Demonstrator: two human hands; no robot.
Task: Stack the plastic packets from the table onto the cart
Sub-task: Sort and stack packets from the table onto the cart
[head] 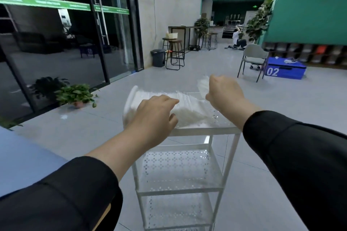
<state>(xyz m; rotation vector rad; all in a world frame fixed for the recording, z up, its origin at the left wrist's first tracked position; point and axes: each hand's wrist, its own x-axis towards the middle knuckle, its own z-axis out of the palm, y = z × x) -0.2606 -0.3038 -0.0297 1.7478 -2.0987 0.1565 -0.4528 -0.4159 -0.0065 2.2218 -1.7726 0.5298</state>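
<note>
A white plastic packet lies across the top shelf of the white cart, its left end overhanging the cart's edge. My left hand rests on the packet's left part with fingers stretched over it. My right hand is curled round the packet's crinkled right end, which sticks up above the shelf. The cart's lower perforated shelves hold nothing that I can see.
A blue table corner sits at the lower left. Potted plants stand by the glass doors on the left. A grey chair and a blue box marked 02 stand to the right; stools and a bin are farther back.
</note>
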